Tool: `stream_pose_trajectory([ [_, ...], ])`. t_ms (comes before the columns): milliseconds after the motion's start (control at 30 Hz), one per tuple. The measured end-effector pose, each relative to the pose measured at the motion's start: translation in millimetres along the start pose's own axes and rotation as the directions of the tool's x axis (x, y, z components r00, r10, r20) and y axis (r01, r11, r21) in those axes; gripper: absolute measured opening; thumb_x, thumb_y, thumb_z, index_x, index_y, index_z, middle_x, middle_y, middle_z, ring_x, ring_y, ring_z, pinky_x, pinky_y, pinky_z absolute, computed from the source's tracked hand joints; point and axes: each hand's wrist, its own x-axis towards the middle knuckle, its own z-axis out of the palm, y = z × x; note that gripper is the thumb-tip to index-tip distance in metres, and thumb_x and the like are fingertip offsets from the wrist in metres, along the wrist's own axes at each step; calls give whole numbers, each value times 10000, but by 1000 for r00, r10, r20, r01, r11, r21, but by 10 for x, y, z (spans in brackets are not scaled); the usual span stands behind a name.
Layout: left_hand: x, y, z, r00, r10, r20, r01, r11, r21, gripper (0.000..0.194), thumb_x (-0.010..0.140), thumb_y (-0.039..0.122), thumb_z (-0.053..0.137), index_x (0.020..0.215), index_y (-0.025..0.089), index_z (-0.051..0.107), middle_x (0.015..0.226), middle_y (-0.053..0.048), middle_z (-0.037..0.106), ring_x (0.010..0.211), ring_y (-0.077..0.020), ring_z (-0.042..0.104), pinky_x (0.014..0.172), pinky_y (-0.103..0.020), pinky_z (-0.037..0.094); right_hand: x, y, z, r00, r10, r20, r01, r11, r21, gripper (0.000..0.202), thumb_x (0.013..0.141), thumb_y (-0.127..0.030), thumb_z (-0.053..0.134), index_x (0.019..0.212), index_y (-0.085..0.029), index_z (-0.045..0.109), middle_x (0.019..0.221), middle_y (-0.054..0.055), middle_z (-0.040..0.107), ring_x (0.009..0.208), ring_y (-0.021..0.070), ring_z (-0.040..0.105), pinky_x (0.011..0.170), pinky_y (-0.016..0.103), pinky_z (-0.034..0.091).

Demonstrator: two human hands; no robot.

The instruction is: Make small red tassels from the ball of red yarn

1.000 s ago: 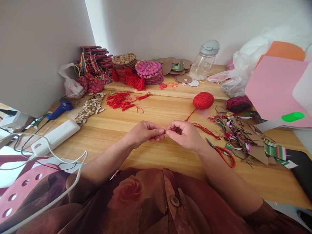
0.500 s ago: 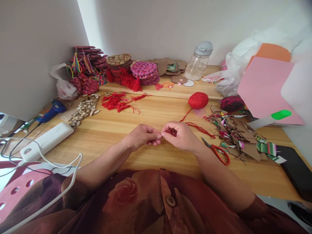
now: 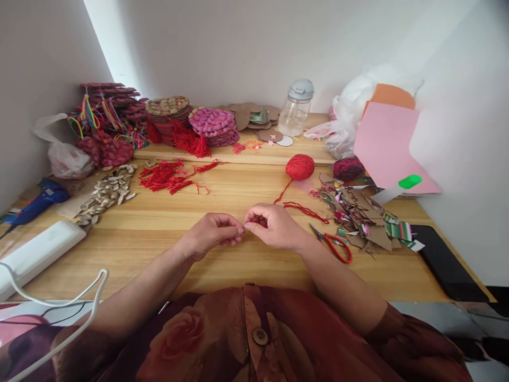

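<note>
My left hand (image 3: pixel 212 234) and my right hand (image 3: pixel 272 225) meet fingertip to fingertip over the middle of the wooden table. Both are closed in a pinch, and whatever lies between the fingers is too small to make out. Beyond the right hand sits a ball of red yarn (image 3: pixel 300 167), its loose strand trailing down toward that hand. Cut red yarn lengths (image 3: pixel 306 210) lie just right of it. Scissors with red handles (image 3: pixel 336 245) rest near my right forearm. A heap of red tassels (image 3: pixel 167 176) is farther off, past the left hand.
Cardboard scraps (image 3: pixel 368 215) and a black phone (image 3: pixel 447 262) lie at right. A clear bottle (image 3: pixel 295 114) and coaster stacks (image 3: pixel 214 126) stand on the back ledge. At left are shells (image 3: pixel 109 193), a blue glue gun (image 3: pixel 40 201), a white power strip (image 3: pixel 43 252) and its cable.
The view has turned to the right, so the table's things sit farther left in the picture. My hands keep the same fingertip-to-fingertip pinch.
</note>
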Motion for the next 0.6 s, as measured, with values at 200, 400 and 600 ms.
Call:
stream_pose_trajectory([
  [200, -37, 31, -104, 999, 12, 47, -18, 993, 121, 284, 718, 397, 746, 864, 154, 724, 765, -35, 705, 621, -96, 562, 517, -196, 365, 0, -7, -21, 999, 28, -16, -29, 999, -43, 87, 839, -193, 572, 791, -166, 639, 704, -3, 632, 610, 96, 519, 572, 218, 382],
  [400, -22, 45, -138, 1000, 22, -17, -20, 994, 104, 340, 710, 439, 744, 907, 163, 755, 689, -19, 662, 619, -96, 531, 525, -199, 345, 9, 25, -5, 999, 46, -4, -46, 998, -33, 96, 843, -227, 582, 775, -174, 625, 666, -17, 610, 589, 93, 506, 549, 216, 374],
  [600, 41, 18, -76, 1000, 16, 15, -17, 996, 88, 320, 673, 433, 773, 837, 159, 755, 637, -12, 639, 579, -96, 512, 521, -210, 344, 18, 44, 8, 999, 45, 6, -45, 998, -40, 95, 841, -226, 578, 785, -173, 635, 704, -3, 630, 610, 101, 522, 565, 224, 384],
])
